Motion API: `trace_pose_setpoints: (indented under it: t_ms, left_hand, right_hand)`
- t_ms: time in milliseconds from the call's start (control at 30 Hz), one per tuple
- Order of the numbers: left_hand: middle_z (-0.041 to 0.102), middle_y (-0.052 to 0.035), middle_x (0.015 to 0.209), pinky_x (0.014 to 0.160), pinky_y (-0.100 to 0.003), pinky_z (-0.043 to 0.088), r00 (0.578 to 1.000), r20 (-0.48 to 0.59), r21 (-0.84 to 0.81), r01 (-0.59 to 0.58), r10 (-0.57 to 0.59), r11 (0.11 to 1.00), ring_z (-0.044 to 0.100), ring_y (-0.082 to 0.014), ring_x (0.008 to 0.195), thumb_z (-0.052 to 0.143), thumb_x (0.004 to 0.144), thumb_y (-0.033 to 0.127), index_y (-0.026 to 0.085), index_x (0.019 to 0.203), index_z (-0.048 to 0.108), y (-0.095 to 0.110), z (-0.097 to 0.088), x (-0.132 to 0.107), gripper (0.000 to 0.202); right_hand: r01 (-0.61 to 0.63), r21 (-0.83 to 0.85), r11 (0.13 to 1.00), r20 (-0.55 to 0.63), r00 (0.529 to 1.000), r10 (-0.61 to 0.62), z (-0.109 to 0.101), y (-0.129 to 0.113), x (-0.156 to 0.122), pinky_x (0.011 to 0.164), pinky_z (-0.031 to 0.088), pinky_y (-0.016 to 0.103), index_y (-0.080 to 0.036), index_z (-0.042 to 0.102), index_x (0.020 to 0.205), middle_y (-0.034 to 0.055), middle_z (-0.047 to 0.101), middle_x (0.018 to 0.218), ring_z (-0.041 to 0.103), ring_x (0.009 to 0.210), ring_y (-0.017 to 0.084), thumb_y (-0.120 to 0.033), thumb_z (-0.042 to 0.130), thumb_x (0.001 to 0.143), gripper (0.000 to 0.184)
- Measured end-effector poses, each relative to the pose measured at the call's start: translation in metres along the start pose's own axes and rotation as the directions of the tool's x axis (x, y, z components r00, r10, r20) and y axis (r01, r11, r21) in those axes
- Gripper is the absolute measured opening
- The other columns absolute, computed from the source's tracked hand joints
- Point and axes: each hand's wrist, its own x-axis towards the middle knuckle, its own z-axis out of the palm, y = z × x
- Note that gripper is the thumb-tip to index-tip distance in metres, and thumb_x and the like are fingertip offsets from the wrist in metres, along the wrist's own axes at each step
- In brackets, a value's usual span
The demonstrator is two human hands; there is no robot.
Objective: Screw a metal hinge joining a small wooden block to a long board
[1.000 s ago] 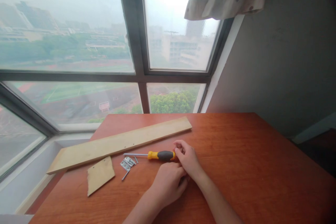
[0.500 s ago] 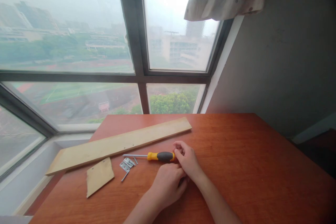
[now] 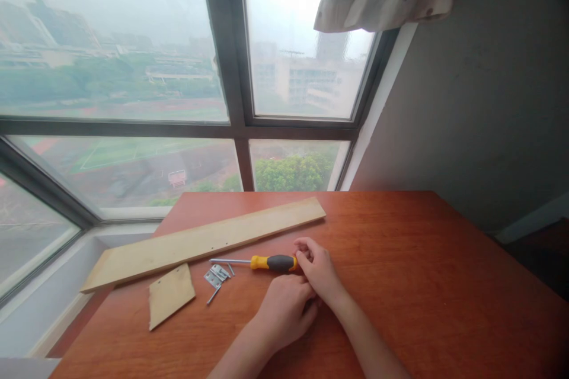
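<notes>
Yellow-and-black-handled screwdriver with a steel shaft [image 3: 279,263] lies flat on the reddish-brown wood-grain table [image 3: 413,290], tip to the left, butt at the right hand [image 3: 316,265]. Right hand: fingers loosely curled, thumb and fingertips close by the butt; cannot tell if they have hold of it. Left hand [image 3: 287,311]: back upward, half curled, fingers tucked by the right wrist and partly hidden; cannot tell whether anything is inside.

Beside the screwdriver tip, a silver metal hinge [image 3: 216,276], small bits on it too fine to make out. Slim silver screws near it: a longer one [image 3: 214,295] on the near side, a shorter one [image 3: 230,269] to its right.

Farther left, a small pale four-sided wood piece [image 3: 172,297], two holes along its far edge. Behind, a long pale wooden plank [image 3: 204,241] lies slantwise, two holes midway, left end past the table edge. Beyond, a grey-framed window [image 3: 240,130].
</notes>
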Motion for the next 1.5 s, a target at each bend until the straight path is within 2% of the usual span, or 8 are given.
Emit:
trace_pose_setpoints:
  t_ms: [533, 1500]
  left_hand:
    - [0.074, -0.0066, 0.091, 0.073, -0.03, 0.049, 1.0, 0.024, 0.002, 0.01, -0.01, 1.0, 0.067, -0.0222, 0.082, 0.057, 0.081, 0.017, 0.019, 0.084, 0.068, 0.0012, -0.0005, -0.0009, 0.012]
    - [0.074, -0.0048, 0.09, 0.072, -0.031, 0.048, 0.999, 0.033, 0.05, -0.022, 0.02, 0.998, 0.067, -0.0228, 0.082, 0.057, 0.081, 0.019, 0.019, 0.083, 0.067, 0.0028, -0.0033, -0.0004, 0.01]
  right_hand:
    - [0.003, -0.02, 1.0, 0.013, 1.0, -0.003, -0.0009, -0.0011, -0.0018, 0.079, 0.055, 0.035, -0.018, 0.066, 0.1, 0.0075, 0.072, 0.092, 0.069, 0.084, 0.021, -0.023, 0.052, 0.084, 0.022]
    - [0.033, -0.092, 0.995, 0.041, 0.999, -0.03, -0.0026, -0.0048, -0.0042, 0.083, 0.054, 0.034, -0.017, 0.066, 0.102, 0.0087, 0.072, 0.098, 0.069, 0.089, 0.021, -0.021, 0.05, 0.085, 0.024]
